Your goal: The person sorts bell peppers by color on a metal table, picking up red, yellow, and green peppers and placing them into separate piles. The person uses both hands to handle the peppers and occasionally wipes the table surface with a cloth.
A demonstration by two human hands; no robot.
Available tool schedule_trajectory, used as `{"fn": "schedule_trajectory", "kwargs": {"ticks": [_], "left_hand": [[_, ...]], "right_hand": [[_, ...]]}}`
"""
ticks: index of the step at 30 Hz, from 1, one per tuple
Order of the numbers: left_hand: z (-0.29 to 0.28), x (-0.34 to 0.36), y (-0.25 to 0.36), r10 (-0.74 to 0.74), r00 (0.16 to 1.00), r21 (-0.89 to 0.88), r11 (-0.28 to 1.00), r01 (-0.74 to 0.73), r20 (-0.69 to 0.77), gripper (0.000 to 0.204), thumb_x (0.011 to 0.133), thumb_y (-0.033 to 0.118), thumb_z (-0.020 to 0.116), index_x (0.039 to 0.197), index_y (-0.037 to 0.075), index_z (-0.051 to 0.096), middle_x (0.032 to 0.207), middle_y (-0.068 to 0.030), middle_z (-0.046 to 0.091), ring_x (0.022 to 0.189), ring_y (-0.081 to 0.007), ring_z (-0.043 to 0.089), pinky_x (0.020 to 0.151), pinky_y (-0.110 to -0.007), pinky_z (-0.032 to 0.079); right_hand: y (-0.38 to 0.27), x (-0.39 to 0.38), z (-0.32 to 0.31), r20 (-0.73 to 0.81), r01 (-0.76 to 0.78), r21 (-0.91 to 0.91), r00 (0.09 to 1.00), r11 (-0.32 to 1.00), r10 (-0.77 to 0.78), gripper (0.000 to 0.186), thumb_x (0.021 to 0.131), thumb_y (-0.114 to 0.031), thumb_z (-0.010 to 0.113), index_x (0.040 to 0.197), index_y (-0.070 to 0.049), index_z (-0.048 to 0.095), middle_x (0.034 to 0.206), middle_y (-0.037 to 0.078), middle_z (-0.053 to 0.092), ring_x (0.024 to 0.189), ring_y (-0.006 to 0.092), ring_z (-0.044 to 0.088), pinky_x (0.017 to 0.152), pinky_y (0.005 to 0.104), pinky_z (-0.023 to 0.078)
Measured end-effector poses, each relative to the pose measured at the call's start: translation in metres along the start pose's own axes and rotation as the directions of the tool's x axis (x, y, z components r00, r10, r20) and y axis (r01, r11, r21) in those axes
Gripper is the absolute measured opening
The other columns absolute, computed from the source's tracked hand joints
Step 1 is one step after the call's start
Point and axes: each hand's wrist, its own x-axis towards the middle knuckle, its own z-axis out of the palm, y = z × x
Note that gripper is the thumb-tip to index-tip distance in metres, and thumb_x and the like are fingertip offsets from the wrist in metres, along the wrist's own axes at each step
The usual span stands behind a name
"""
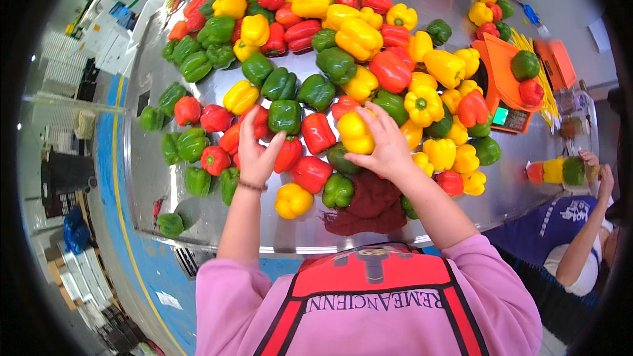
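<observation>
Heaps of red, yellow and green bell peppers cover a steel table in front of me. My right hand (388, 146) curls its thumb and fingers round a yellow bell pepper (353, 134). To the left, my left hand (257, 155) is spread with thumb and fingers apart, over red peppers and holding none that I can see. Between my hands lie a green bell pepper (285, 117) and a red bell pepper (318, 133). A yellow bell pepper (294, 201) sits nearer to me, beside a green bell pepper (338, 190).
A dark red cloth (369, 207) lies at the steel table's (155, 188) near edge. An orange scale (504, 69) with peppers on it stands at right, near yellow strips (531, 59). Beyond, a co-worker's hand (589, 158) is by a row of red, yellow and green peppers (557, 171).
</observation>
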Motion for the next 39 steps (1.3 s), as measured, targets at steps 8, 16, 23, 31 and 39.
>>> {"fn": "schedule_trajectory", "kwargs": {"ticks": [8,16,23,31,39], "left_hand": [[0.107,0.186,-0.036,0.409,0.893,0.411,0.793,-0.449,0.187,0.069,0.077,0.023,0.074,0.135,-0.002,0.044,0.137,-0.0231,0.048,0.130,-0.0371,0.043,0.111,-0.043,0.033],[0.123,0.308,-0.048,0.420,0.806,0.709,0.403,-0.578,0.418,0.086,0.071,0.020,0.078,0.145,0.014,0.035,0.144,-0.0142,0.043,0.129,-0.0330,0.043,0.108,-0.042,0.038],[0.126,0.299,-0.023,0.221,0.915,0.846,0.353,-0.399,0.339,0.077,0.069,0.029,0.080,0.137,0.015,0.047,0.127,-0.0117,0.054,0.114,-0.0315,0.054,0.098,-0.043,0.045],[0.073,0.208,-0.019,0.156,0.935,-0.032,0.988,-0.154,0.318,0.076,0.066,0.018,0.086,0.130,0.001,0.049,0.119,-0.0116,0.059,0.111,-0.0225,0.058,0.098,-0.035,0.046],[0.036,0.095,0.010,-0.132,0.777,-0.632,0.507,0.586,0.615,0.068,0.082,0.018,0.073,0.140,0.007,0.039,0.135,-0.0073,0.052,0.125,-0.0221,0.050,0.107,-0.038,0.040]], "right_hand": [[-0.001,-0.017,0.007,-0.085,-0.070,0.060,0.994,0.996,0.075,0.094,0.064,-0.034,0.085,0.142,-0.013,0.037,0.144,0.024,0.034,0.124,0.0433,0.047,0.101,0.0461,0.045],[-0.006,-0.016,0.005,-0.101,-0.112,0.067,0.988,0.991,0.118,0.087,0.064,-0.035,0.085,0.138,-0.017,0.044,0.141,0.021,0.038,0.120,0.0409,0.051,0.096,0.0457,0.049],[-0.006,-0.014,0.004,-0.072,-0.069,0.149,0.994,0.986,0.080,0.086,0.065,-0.034,0.084,0.139,-0.014,0.044,0.140,0.020,0.040,0.122,0.0403,0.048,0.100,0.0454,0.045],[-0.016,0.020,0.003,0.225,0.008,0.258,0.972,0.966,-0.068,0.074,0.073,-0.037,0.078,0.134,-0.008,0.048,0.136,0.018,0.048,0.125,0.0376,0.048,0.103,0.0460,0.041],[-0.019,0.018,0.013,0.135,-0.102,0.417,0.990,0.903,0.049,0.077,0.074,-0.030,0.080,0.137,-0.004,0.044,0.138,0.019,0.046,0.126,0.0373,0.047,0.104,0.0432,0.041]]}}
